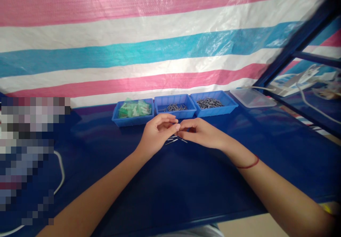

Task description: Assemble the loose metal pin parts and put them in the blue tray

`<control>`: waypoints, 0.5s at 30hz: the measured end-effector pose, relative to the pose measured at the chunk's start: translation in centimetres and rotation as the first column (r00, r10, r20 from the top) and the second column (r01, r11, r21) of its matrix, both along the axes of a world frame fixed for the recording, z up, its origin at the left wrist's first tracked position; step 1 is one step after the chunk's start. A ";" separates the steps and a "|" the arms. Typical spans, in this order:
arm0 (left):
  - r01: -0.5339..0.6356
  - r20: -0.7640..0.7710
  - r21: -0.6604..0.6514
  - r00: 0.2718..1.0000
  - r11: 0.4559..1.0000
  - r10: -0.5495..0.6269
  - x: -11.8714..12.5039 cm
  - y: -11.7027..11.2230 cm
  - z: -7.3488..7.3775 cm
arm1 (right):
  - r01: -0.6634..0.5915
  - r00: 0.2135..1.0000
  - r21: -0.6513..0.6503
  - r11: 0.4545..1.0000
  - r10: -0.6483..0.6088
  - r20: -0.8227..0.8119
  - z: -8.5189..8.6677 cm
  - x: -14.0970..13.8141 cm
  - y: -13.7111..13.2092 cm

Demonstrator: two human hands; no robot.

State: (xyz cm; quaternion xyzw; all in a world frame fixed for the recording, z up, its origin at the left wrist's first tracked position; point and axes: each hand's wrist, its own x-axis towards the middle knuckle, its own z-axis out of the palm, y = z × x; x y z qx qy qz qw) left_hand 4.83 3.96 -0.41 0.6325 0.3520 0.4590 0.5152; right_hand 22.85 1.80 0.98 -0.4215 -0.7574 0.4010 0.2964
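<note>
My left hand and my right hand meet above the table, fingertips pinched together. Whatever lies between the fingers is hidden or too small to make out. Just beneath them, several blind rivets with thin metal stems lie loose on the dark blue tabletop. Behind the hands stand three blue bins in a row. The left bin holds small green-and-clear plastic bags. In the middle bin is a scatter of rivets, and the right bin has a fuller heap of similar metal pieces.
A clear plastic lid lies right of the bins, by a blue metal frame. A striped plastic sheet hangs behind the table. A white cable curves at the left, beside a blurred-out area.
</note>
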 end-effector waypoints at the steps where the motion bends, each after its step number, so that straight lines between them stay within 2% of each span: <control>1: 0.003 0.018 -0.024 1.000 1.000 -0.002 0.0 0.0 -0.1 | -0.002 1.000 -0.005 1.000 0.002 -0.017 -0.1 -0.1 0.0; 5: 0.012 0.006 -0.053 1.000 0.999 -0.011 -0.1 0.1 -0.3 | 0.047 0.998 0.003 0.999 -0.047 -0.052 -0.1 -0.4 -0.1; 11: 0.029 -0.029 0.040 0.999 0.999 -0.028 -0.4 0.3 -0.2 | 0.150 0.985 0.055 0.987 -0.145 -0.093 -0.2 -0.6 -0.1; 15: 0.008 -0.080 0.121 0.997 0.993 0.001 -0.6 0.4 -0.1 | 0.218 0.970 0.075 0.973 -0.207 -0.125 -0.5 -0.6 0.1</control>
